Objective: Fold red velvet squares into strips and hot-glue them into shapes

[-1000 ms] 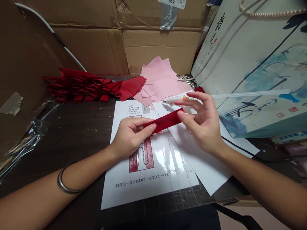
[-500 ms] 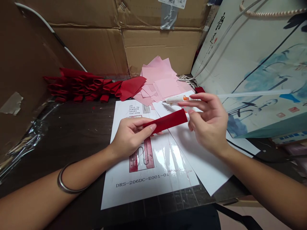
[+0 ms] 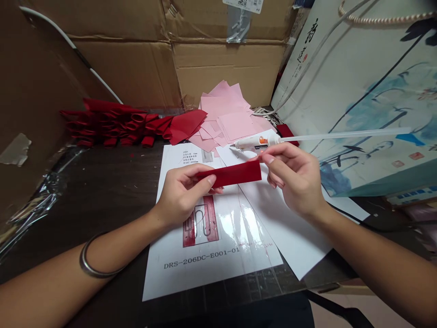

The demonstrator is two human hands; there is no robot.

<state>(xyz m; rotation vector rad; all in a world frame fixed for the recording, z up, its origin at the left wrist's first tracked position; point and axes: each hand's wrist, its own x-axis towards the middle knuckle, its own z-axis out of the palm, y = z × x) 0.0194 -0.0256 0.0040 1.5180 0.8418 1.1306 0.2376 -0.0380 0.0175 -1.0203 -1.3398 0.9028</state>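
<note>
At the clock's centre, the left hand [image 3: 179, 193] pinches a red strip [image 3: 237, 175] above the desk [image 3: 109, 182], the right hand [image 3: 296, 181] curls by its three-o'clock end, grip unclear, apparently smoothing a fold, the next move calling for aligned edges.

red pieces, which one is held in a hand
The flat red strip pinched in the left hand; the others lie in the heap at left or beside the glue gun.

Makeshift craft workspace, dark table [image 3: 112, 177], cardboard boxes [image 3: 126, 68], glue gun [image 3: 254, 142], pink sheets [image 3: 235, 123], printed page [image 3: 235, 228]
</note>
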